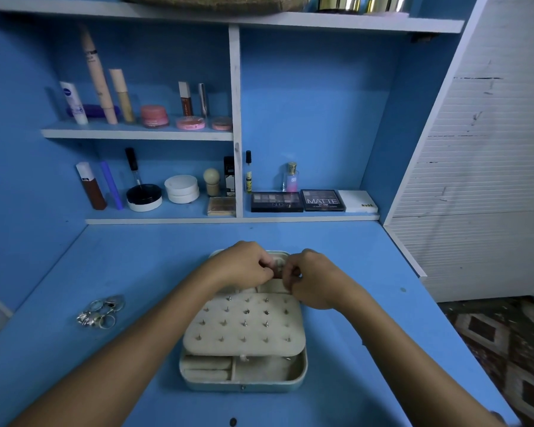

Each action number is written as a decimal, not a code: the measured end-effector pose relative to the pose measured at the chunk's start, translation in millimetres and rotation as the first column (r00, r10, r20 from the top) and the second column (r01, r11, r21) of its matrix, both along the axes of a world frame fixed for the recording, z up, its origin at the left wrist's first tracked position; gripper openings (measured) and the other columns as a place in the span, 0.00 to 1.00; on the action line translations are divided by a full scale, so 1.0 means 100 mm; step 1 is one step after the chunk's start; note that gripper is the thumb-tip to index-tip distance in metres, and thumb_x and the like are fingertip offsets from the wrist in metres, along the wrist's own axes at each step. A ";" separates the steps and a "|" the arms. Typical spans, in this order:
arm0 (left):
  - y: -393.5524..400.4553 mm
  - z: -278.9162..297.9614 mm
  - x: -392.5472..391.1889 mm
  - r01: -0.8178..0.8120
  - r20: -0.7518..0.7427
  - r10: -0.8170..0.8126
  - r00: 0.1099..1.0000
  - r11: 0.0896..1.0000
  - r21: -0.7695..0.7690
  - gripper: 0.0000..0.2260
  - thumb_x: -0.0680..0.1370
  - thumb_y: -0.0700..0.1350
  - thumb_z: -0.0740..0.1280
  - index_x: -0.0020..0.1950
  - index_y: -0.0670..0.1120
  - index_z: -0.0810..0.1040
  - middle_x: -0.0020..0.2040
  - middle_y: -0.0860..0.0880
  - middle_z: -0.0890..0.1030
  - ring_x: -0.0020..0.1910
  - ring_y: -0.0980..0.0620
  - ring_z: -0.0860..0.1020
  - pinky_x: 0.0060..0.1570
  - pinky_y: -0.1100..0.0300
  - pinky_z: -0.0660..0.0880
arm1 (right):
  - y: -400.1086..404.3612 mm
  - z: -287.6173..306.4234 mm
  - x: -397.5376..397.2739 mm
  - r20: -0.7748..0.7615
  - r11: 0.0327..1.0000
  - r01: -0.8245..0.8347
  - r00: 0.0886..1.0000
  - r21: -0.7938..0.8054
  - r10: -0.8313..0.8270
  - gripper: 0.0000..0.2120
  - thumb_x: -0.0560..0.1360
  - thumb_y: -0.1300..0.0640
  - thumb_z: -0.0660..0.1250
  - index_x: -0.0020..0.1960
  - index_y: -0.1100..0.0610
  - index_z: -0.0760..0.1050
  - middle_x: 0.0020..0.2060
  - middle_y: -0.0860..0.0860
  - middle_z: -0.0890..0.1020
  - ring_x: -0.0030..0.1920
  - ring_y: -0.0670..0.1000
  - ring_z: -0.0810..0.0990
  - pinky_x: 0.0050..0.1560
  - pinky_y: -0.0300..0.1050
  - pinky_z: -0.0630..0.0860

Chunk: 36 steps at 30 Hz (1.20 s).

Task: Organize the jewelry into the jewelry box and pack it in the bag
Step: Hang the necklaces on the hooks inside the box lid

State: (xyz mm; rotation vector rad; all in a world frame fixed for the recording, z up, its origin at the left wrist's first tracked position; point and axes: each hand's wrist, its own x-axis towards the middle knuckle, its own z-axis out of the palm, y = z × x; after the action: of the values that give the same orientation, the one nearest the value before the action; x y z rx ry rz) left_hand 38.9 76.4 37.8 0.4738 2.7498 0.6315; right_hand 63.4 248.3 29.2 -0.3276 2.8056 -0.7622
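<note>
2 hands are working together at the far end of an open jewelry box point(244, 359) sitting on the blue counter point(136, 272).

The left hand point(244, 263) and right hand point(313, 280) are meeting with fingers curled, pinching something small between them; what it is cannot be made out. They are hovering at the box's 12 o'clock end, over its upper compartments. A cream panel point(244, 325) studded with small metal earrings is lying across the middle of the box, and padded roll slots and an open compartment are showing at the 6 o'clock end. A cluster of silver rings point(101, 311) is lying on the counter at 9 o'clock from the box, well apart from it. At 12 o'clock, shelves point(136, 134) are holding cosmetics, with 3 eyeshadow palettes point(312, 200) lined up side by side.
</note>
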 end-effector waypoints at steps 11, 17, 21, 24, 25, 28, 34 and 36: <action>0.05 0.06 -0.01 -0.024 0.183 0.004 0.983 0.994 0.108 0.09 0.79 0.43 0.61 0.49 0.55 0.79 0.39 0.53 0.78 0.36 0.55 0.72 0.39 0.59 0.70 | 0.08 -0.09 0.02 -0.024 0.988 0.046 0.998 -0.146 -0.050 0.12 0.74 0.66 0.62 0.39 0.53 0.77 0.44 0.51 0.82 0.33 0.44 0.75 0.33 0.35 0.71; 0.05 0.03 -0.04 -0.038 0.079 0.031 0.996 0.995 0.089 0.14 0.79 0.42 0.59 0.58 0.57 0.79 0.47 0.54 0.80 0.39 0.57 0.75 0.41 0.61 0.72 | 0.10 -0.09 0.02 -0.023 0.987 0.042 0.999 -0.154 -0.046 0.09 0.75 0.66 0.63 0.44 0.57 0.80 0.44 0.51 0.83 0.34 0.44 0.76 0.35 0.35 0.73; 0.08 0.03 0.00 0.030 0.048 -0.032 0.998 0.999 0.046 0.15 0.78 0.41 0.62 0.56 0.57 0.82 0.50 0.54 0.80 0.50 0.51 0.78 0.54 0.53 0.77 | 0.09 -0.10 0.02 -0.031 0.986 0.046 0.998 -0.162 -0.051 0.11 0.75 0.66 0.63 0.40 0.53 0.77 0.44 0.50 0.82 0.34 0.44 0.76 0.34 0.34 0.70; 0.07 0.01 0.01 0.044 0.016 -0.044 0.999 0.999 0.032 0.13 0.78 0.39 0.62 0.51 0.53 0.84 0.51 0.50 0.81 0.52 0.48 0.78 0.55 0.50 0.76 | 0.09 -0.11 0.02 -0.053 0.988 0.040 0.997 -0.149 -0.048 0.12 0.74 0.66 0.63 0.39 0.52 0.77 0.43 0.50 0.81 0.34 0.43 0.75 0.32 0.31 0.69; 0.07 0.01 0.01 0.045 0.008 -0.045 0.999 0.999 0.026 0.13 0.77 0.39 0.62 0.49 0.51 0.85 0.50 0.48 0.81 0.51 0.48 0.78 0.55 0.49 0.77 | 0.09 -0.12 0.02 -0.058 0.989 0.038 0.997 -0.145 -0.046 0.12 0.74 0.66 0.63 0.38 0.51 0.77 0.44 0.50 0.81 0.34 0.43 0.75 0.32 0.32 0.69; 0.07 0.02 0.01 0.055 0.007 -0.055 0.998 0.998 -0.008 0.11 0.76 0.39 0.61 0.42 0.46 0.82 0.45 0.44 0.81 0.43 0.45 0.76 0.43 0.52 0.74 | 0.08 -0.11 0.02 -0.064 0.989 0.027 0.997 -0.143 -0.037 0.12 0.74 0.66 0.63 0.38 0.51 0.76 0.44 0.51 0.81 0.35 0.43 0.75 0.33 0.31 0.69; 0.10 0.04 -0.03 -0.007 0.036 0.006 0.999 0.999 0.040 0.11 0.78 0.41 0.60 0.50 0.53 0.81 0.43 0.55 0.79 0.40 0.56 0.76 0.40 0.61 0.73 | 0.09 -0.10 0.04 -0.071 0.990 0.024 0.997 -0.138 -0.034 0.10 0.75 0.66 0.63 0.42 0.55 0.79 0.44 0.50 0.80 0.37 0.44 0.75 0.33 0.31 0.70; 0.12 0.04 -0.05 -0.039 0.021 0.037 0.999 0.995 0.095 0.15 0.78 0.41 0.60 0.58 0.56 0.79 0.44 0.57 0.78 0.38 0.59 0.75 0.38 0.64 0.71 | 0.09 -0.10 0.03 -0.074 0.991 0.021 0.997 -0.133 -0.032 0.08 0.75 0.66 0.63 0.44 0.57 0.79 0.45 0.51 0.81 0.38 0.46 0.76 0.34 0.32 0.71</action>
State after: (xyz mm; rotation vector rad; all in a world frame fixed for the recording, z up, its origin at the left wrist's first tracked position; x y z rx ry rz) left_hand 33.4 88.9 42.0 0.4350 2.7252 0.7749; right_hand 66.6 257.6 19.1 -0.3491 2.8419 -0.9642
